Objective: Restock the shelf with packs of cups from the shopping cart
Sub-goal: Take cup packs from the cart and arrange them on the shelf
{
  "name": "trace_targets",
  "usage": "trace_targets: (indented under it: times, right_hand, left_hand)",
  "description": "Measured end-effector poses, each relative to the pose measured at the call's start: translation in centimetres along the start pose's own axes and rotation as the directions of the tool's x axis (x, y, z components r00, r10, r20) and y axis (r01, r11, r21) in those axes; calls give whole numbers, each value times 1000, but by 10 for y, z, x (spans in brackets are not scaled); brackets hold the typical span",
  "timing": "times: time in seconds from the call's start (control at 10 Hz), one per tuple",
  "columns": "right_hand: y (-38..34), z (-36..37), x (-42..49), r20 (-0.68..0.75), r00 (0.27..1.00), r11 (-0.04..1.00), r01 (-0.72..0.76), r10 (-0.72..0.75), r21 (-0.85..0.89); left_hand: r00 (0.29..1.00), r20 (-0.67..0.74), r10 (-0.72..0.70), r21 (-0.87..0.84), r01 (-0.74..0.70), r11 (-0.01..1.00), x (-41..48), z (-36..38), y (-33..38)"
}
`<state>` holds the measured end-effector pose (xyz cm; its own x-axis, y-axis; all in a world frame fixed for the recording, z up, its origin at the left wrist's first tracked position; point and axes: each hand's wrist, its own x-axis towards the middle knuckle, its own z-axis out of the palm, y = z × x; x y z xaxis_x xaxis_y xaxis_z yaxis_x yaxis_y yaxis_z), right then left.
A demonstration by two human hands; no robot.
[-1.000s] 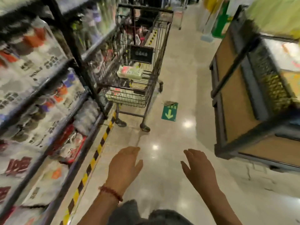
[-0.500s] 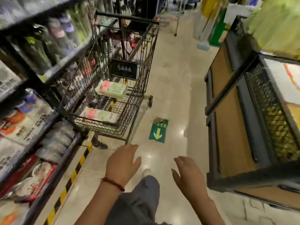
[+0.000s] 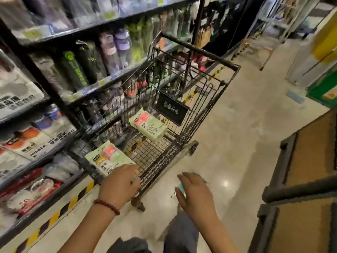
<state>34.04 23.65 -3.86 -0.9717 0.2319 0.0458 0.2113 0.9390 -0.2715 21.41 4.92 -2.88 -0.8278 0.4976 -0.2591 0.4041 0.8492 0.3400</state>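
Note:
A black wire shopping cart (image 3: 200, 110) stands in the aisle beside the shelf (image 3: 94, 92) on the left. Inside it lie two pale green packs of cups with pink labels: a near pack (image 3: 107, 159) at the cart's front end and a far pack (image 3: 148, 126) deeper in. My left hand (image 3: 121, 185), with a red bead bracelet at the wrist, reaches over the cart's near rim with loose fingers just beside the near pack; I cannot tell if it touches. My right hand (image 3: 196, 191) hovers open over the floor to the right of the cart, holding nothing.
The left shelving holds dark tall packs on upper levels and white and red bags (image 3: 32, 190) lower down. A yellow-black hazard stripe (image 3: 54, 218) runs along its base. A wood-and-black display bin (image 3: 300, 179) stands on the right. Shiny floor (image 3: 237, 143) lies between.
I have walked up to the cart, which is now much closer. My left hand has moved forward over the cart's near rim toward the near pack; my right hand stays out in front.

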Motion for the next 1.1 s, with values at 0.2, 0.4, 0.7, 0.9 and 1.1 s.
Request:
trace_targets:
  times: [0.2, 0.4, 0.7, 0.9, 1.1]
  right_hand:
    - [58, 1, 167, 92, 939, 943, 327, -332, 59]
    - [74, 37, 308, 347, 807, 874, 475, -478, 100]
    - [91, 179, 444, 602, 729, 937, 332, -325, 103]
    - [117, 279, 500, 691, 709, 967, 247, -142, -54]
    - [130, 347, 525, 684, 728, 995, 99, -51, -31]
  left_hand:
    - [925, 23, -379, -80, 379, 922, 83, 17, 8]
    - [770, 130, -625, -248, 635, 731, 138, 42, -7]
    - [463, 203, -863, -362, 854, 373, 210, 114, -91]
    - [242, 283, -928, -425, 899, 104, 220, 196, -158]
    - [72, 321, -944, -630, 761, -156, 219, 264, -198]
